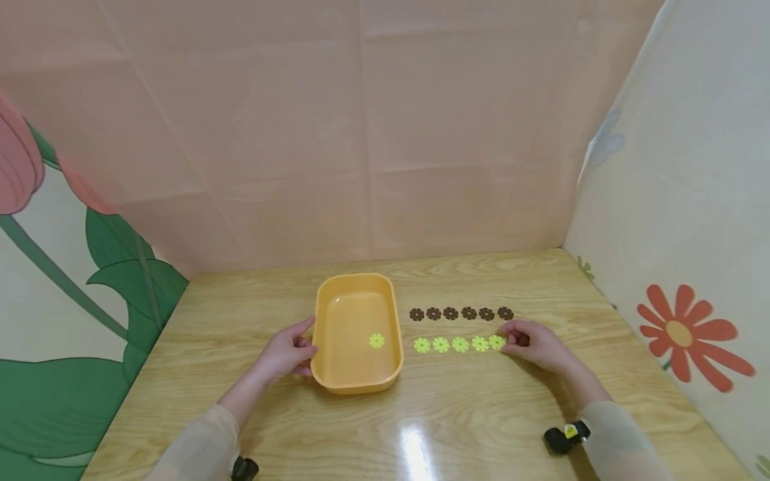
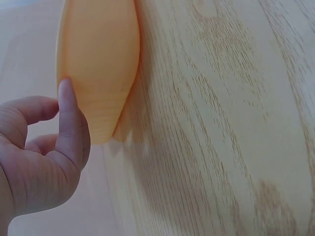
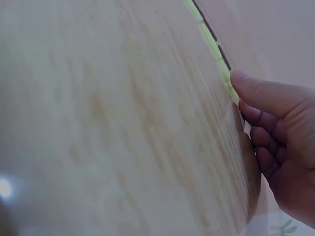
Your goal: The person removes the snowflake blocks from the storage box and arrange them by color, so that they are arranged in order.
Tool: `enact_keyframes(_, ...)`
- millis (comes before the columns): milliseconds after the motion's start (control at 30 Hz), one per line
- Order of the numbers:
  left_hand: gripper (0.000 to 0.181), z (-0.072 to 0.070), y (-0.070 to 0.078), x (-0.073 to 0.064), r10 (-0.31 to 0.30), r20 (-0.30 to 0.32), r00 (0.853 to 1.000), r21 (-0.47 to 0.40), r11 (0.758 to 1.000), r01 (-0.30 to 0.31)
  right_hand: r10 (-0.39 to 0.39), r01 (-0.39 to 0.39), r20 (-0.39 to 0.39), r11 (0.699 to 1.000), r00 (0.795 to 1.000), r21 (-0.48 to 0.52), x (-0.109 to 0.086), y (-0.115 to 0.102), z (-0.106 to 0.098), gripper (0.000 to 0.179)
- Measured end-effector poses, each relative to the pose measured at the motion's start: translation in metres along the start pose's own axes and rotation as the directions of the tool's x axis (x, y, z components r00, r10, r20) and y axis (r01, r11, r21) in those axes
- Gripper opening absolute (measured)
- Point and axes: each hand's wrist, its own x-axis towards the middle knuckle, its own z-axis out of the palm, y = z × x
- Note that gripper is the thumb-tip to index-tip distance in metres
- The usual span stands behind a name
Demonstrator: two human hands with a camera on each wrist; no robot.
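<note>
A yellow-orange plastic tray [image 1: 359, 387] stands on the table, with one yellow-green flower-shaped disc [image 1: 376, 341] lying inside it. My left hand [image 1: 290, 349] grips the tray's left wall, thumb against the outside; in the left wrist view that hand [image 2: 54, 142] is at the tray's side [image 2: 103, 64]. To the right of the tray lies a row of several yellow-green flower discs [image 1: 460, 345]. At the row's right end my right hand [image 1: 535, 344] pinches the last disc [image 1: 496, 342] between thumb and fingers. The right wrist view shows this hand [image 3: 280, 132] partly hiding that disc.
Behind the yellow-green row runs a parallel row of several dark brown flower discs [image 1: 451, 313]. The wooden table [image 1: 469, 427] meets a pink backdrop [image 1: 361, 167] at the back. Patterned sheets [image 1: 674, 200] stand at both sides. Light reflects near the front.
</note>
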Motion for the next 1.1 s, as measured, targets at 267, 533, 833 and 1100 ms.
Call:
enact_keyframes(267,0.068,0.000,0.000,0.000,-0.008,-0.012,1.000,-0.009,1.000,0.008,-0.081,0.081,0.006,0.996,0.997,-0.027,0.001,0.001,0.001,0.024)
enact_keyframes(533,0.067,0.001,0.000,-0.001,0.009,-0.010,1.000,0.005,1.000,-0.009,-0.044,0.044,-0.003,0.999,0.999,-0.012,0.001,-0.004,-0.001,0.022)
enact_keyframes(833,0.068,0.001,0.002,-0.002,0.004,-0.008,1.000,-0.006,1.000,-0.004,-0.176,0.175,-0.007,0.982,0.984,-0.069,0.032,-0.042,0.007,0.028)
enact_keyframes(1100,0.068,0.001,0.002,-0.002,-0.001,-0.004,1.000,-0.016,1.000,0.000,-0.307,0.312,0.130,0.950,0.943,-0.016,0.086,-0.103,0.036,0.031)
